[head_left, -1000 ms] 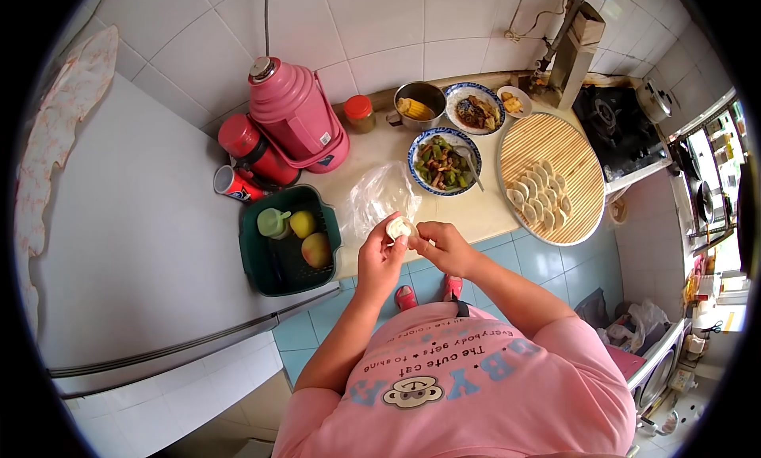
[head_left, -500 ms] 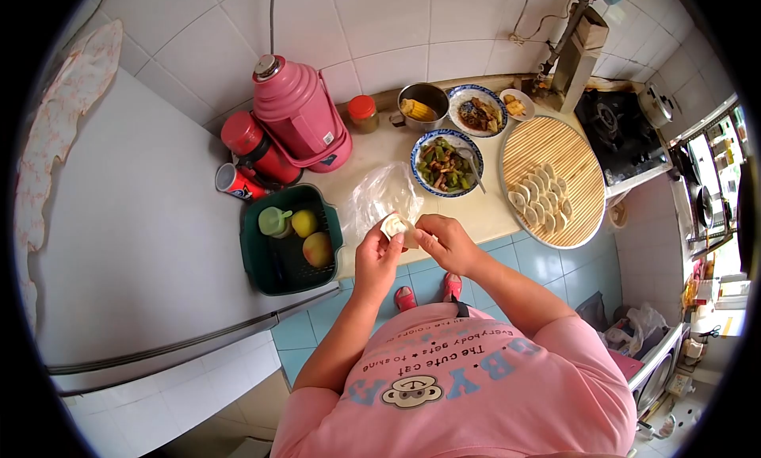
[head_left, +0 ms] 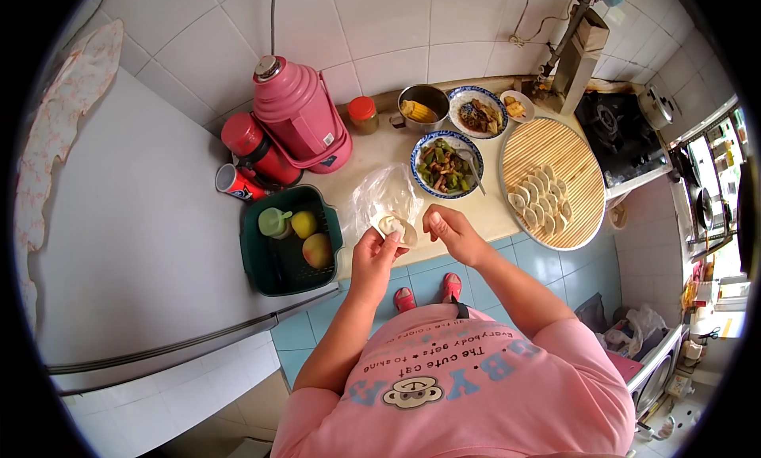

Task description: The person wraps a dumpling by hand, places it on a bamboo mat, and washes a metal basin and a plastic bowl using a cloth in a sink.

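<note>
Wrapper (head_left: pixel 402 227), one, in left hand (head_left: pixel 373 257)

My tray (head_left: pixel 547 145) at the counter's (head_left: pixel 376 153) right end
Dumplings (head_left: pixel 543 204) lie on it; a basket (head_left: pixel 269 276) sits at the left end.

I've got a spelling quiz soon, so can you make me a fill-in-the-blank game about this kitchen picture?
1. The person's bare ____ hand holds a pale, thin dough wrapper.
2. The round, slatted bamboo tray holds small, white, crescent-shaped ____.
3. The round, silvery metal pot holds yellow ____.
4. A metal ____ rests in the round, blue-and-white bowl nearer the person.

Missing words: left; dumplings; corn; spoon.
</note>
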A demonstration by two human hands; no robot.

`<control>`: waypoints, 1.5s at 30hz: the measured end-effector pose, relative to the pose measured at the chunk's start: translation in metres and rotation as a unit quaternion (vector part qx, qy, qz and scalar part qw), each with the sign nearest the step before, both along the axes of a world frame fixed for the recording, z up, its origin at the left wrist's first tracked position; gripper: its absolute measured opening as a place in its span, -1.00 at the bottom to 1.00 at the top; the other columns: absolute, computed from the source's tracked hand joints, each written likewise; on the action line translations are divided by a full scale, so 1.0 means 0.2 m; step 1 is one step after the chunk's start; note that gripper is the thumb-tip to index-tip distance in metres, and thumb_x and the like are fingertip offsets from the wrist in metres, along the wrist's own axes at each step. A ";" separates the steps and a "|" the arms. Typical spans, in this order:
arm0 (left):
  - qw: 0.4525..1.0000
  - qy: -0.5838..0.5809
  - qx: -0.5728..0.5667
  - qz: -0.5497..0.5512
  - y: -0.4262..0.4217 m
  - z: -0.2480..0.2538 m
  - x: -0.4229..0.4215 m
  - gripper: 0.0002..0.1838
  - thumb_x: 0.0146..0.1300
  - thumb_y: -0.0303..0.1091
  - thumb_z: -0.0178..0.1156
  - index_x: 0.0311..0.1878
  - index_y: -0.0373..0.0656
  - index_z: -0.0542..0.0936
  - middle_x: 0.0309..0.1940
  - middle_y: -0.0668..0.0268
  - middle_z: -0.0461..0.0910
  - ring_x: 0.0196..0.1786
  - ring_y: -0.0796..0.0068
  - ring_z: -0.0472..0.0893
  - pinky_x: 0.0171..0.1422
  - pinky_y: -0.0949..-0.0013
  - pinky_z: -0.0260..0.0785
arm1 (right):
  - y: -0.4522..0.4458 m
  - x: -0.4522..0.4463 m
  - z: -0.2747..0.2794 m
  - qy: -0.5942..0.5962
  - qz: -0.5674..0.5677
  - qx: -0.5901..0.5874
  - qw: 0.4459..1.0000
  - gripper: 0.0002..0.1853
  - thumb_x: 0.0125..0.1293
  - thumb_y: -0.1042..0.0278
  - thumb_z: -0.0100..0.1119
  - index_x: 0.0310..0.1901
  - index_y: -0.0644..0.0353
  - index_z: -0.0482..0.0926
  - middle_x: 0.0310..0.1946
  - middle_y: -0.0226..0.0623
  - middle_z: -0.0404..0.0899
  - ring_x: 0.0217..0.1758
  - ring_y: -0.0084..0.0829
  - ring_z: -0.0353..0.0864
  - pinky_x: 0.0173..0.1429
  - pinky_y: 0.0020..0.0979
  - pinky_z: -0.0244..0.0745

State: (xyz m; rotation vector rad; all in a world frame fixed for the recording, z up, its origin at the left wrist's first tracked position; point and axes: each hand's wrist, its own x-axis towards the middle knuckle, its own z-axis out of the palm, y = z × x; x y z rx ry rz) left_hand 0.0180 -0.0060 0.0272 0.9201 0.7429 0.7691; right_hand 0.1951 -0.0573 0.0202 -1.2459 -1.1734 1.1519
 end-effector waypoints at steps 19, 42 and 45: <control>0.996 0.011 -0.018 -0.088 0.00 -0.05 -0.05 -0.66 0.35 -0.40 0.04 0.16 -0.26 0.40 -0.02 0.30 0.52 0.00 0.50 0.54 0.06 0.37 0.44 | 0.07 -0.03 0.10 -0.176 -0.083 0.146 0.970 -0.77 0.19 0.30 0.26 -0.23 0.28 0.57 -0.47 -0.23 0.53 -0.34 -0.34 0.56 -0.18 -0.37 0.42; 0.989 0.081 0.066 -0.104 -0.02 0.00 -0.05 -0.62 0.34 -0.36 0.09 0.15 -0.35 0.40 -0.19 0.31 0.55 -0.19 0.62 0.54 -0.09 0.48 0.46 | 0.06 0.03 0.11 -0.073 -0.069 0.047 0.994 -0.73 0.30 0.24 0.19 -0.15 0.30 0.55 -0.21 -0.30 0.54 -0.12 -0.49 0.48 0.04 -0.42 0.37; 0.989 0.080 0.075 -0.095 -0.02 -0.02 -0.04 -0.60 0.33 -0.39 0.09 0.18 -0.36 0.38 -0.19 0.31 0.55 -0.19 0.62 0.55 -0.08 0.48 0.47 | 0.04 -0.02 0.12 -0.133 -0.058 0.045 0.988 -0.77 0.21 0.29 0.29 -0.27 0.32 0.61 -0.36 -0.22 0.59 -0.25 -0.40 0.56 -0.14 -0.39 0.44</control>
